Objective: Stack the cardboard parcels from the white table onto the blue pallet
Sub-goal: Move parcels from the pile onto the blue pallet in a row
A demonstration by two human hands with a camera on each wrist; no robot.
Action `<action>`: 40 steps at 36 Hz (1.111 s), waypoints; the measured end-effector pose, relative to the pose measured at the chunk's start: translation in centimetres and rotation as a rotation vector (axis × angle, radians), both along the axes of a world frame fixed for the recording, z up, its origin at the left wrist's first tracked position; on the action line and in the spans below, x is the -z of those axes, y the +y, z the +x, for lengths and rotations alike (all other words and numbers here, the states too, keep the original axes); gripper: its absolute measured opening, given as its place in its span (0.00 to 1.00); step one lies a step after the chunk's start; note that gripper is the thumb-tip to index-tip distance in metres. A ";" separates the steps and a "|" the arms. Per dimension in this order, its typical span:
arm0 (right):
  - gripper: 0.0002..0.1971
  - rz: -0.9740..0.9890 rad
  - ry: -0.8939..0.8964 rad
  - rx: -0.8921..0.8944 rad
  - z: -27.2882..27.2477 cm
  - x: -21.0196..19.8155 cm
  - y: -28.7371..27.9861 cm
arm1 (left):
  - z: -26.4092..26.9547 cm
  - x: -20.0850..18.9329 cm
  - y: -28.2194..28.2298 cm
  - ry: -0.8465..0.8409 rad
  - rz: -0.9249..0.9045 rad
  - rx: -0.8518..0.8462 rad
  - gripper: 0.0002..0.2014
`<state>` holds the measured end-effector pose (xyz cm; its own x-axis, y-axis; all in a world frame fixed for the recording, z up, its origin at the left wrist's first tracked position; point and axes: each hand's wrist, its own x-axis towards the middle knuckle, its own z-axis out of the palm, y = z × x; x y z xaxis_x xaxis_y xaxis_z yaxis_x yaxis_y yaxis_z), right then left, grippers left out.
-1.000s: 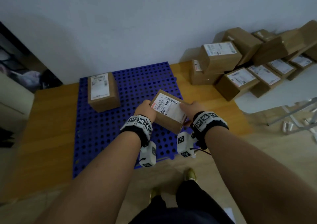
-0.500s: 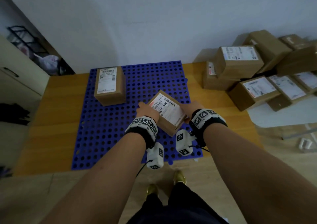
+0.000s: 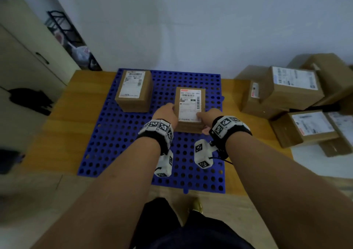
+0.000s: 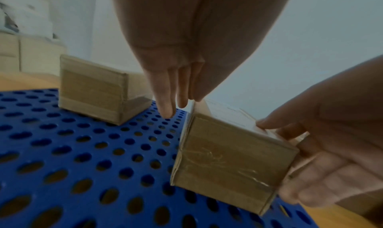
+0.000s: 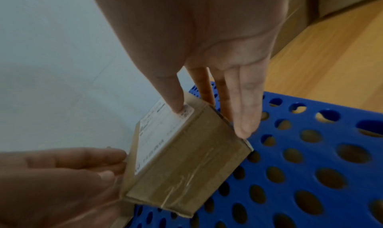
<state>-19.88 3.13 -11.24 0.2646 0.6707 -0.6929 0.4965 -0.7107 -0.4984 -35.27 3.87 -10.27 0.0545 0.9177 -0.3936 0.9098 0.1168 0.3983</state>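
The brown cardboard box (image 3: 190, 128), white paper label (image 3: 190, 103) on top, sits low on the blue plastic pallet (image 3: 118, 143) full of round holes. The left hand (image 3: 168, 113) presses its side with straight fingers. The right hand (image 3: 208, 115) pinches the other edge, thumb on the label.

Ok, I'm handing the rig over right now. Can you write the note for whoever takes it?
Left grip: straight fingers press the left side of the second parcel.
Right grip: thumb on its label, fingers round its right side.
The second parcel is on or just above the blue pallet, right of the first parcel and apart from it.
Done: one parcel placed, the second almost.
Left: let go, then bring over the pile of parcels at the white table.
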 end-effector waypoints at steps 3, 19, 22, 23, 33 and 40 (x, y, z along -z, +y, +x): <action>0.12 0.048 -0.024 -0.058 -1.3 -0.1 1.0 | -1.6 -0.8 0.8 0.030 0.040 -0.004 0.23; 0.22 0.111 -0.102 -0.038 -7.4 0.2 6.8 | -10.6 1.4 8.7 0.230 0.205 0.066 0.24; 0.24 0.123 -0.129 -0.038 -7.9 0.1 7.6 | -11.3 1.7 9.7 0.195 0.168 0.035 0.23; 0.24 0.128 -0.135 -0.036 -8.1 0.1 7.9 | -11.4 1.8 10.0 0.187 0.163 0.027 0.23; 0.21 0.165 -0.192 -0.063 -9.9 0.2 9.6 | -11.9 2.5 11.0 0.111 0.121 0.036 0.24; 0.15 0.134 -0.170 -0.071 -9.5 -0.1 9.8 | -12.0 2.3 11.4 0.102 0.114 0.084 0.24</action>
<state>-29.37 12.92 -11.14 0.3185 0.7748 -0.5462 0.6277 -0.6041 -0.4910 -47.31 15.27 -12.61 0.0975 0.9505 -0.2950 0.9508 -0.0015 0.3097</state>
